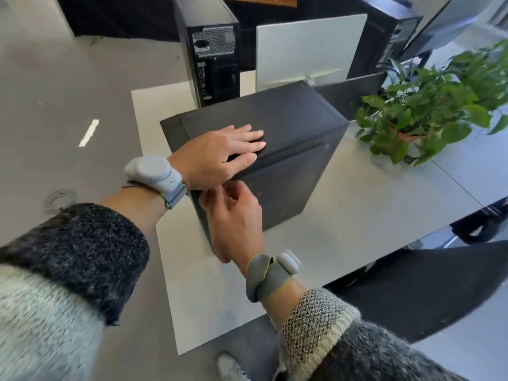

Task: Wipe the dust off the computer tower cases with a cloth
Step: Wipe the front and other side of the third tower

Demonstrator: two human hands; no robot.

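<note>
Nearest the camera, two forearms in a speckled grey knit sweater (68, 270) reach forward, each wrist wearing a grey strapped band with a rounded module. The right hand (233, 215) is at the near upper corner of a black computer tower case (288, 149), its fingers curled in against that corner; whether they pinch anything there cannot be told, and the thumb side presses against the case's near face. Just above it, the left hand (217, 155) lies flat on the top panel of the same case, palm down, fingers spread slightly and stretched toward the far right, the thumb hooked over the top edge. No cloth can be made out under either hand. The case stands upright on a pale grey table (371, 210), set near the table's left edge, with one dark side panel facing right. To its right, on the table, sits a leafy green potted plant (428, 114). Behind the case stands a second black tower (214, 56) with its rear ports and vent grille turned this way, and beside that a white monitor back (305, 50). Farther right another dark tower (390, 37) stands partly hidden.
</note>
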